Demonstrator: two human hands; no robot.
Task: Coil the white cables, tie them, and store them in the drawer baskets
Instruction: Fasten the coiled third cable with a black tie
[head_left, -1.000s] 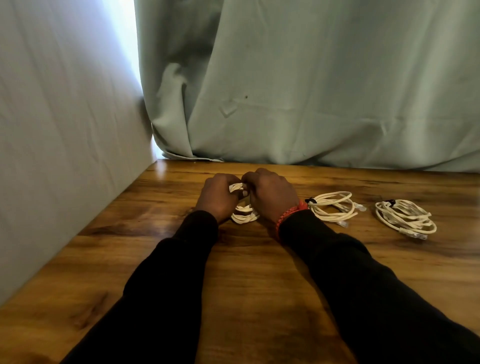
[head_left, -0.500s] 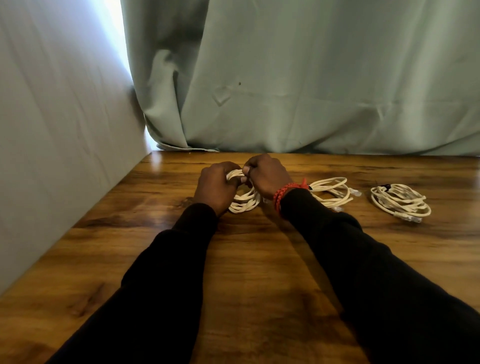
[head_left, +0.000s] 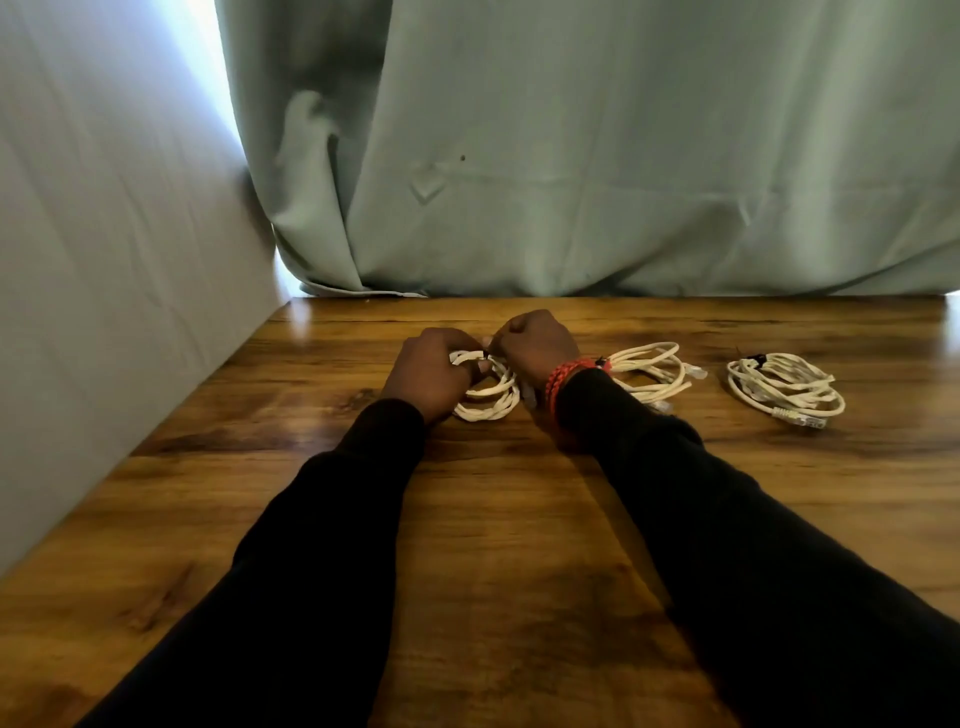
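Note:
A white cable coil (head_left: 491, 397) lies on the wooden table (head_left: 519, 519) between my two hands. My left hand (head_left: 428, 371) grips the coil's left side with curled fingers. My right hand (head_left: 535, 343), with a red wristband, pinches a small dark tie at the top of the same coil. A second coiled white cable (head_left: 652, 371) with a dark tie lies just right of my right wrist. A third tied coil (head_left: 784, 387) sits farther right, its clear plug at the front.
A pale green curtain (head_left: 623, 156) hangs along the table's far edge. A light wall (head_left: 104, 260) borders the table on the left. No drawer or basket is in view.
Both hands stayed on the same coil. The coil now lies flatter and rounder on the table, and the fingers have shifted at its top around the dark tie. The camera view shifted slightly.

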